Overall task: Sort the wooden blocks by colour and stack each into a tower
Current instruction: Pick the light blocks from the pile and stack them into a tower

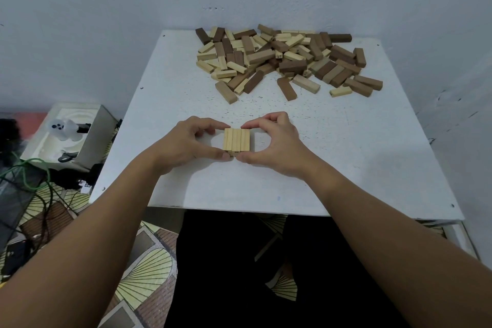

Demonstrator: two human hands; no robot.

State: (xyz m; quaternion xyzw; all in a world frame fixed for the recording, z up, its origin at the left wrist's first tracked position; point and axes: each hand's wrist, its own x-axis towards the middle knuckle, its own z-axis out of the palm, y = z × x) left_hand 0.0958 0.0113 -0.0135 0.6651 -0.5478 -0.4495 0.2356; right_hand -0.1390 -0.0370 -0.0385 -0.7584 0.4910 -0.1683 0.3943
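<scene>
Three light wooden blocks (237,139) lie side by side as one flat layer in the middle of the white table (346,157). My left hand (186,145) grips the layer from the left, thumb at its near end and fingers at its far end. My right hand (274,141) grips it the same way from the right. A mixed pile of light, mid-brown and dark brown blocks (287,58) is heaped at the table's far side, apart from both hands.
The wall stands right behind the pile and along the table's right side. Left of the table, on the floor, sit an open box (66,136) with a white figure and tangled cables (32,181). The table's near edge (239,209) is just behind my forearms.
</scene>
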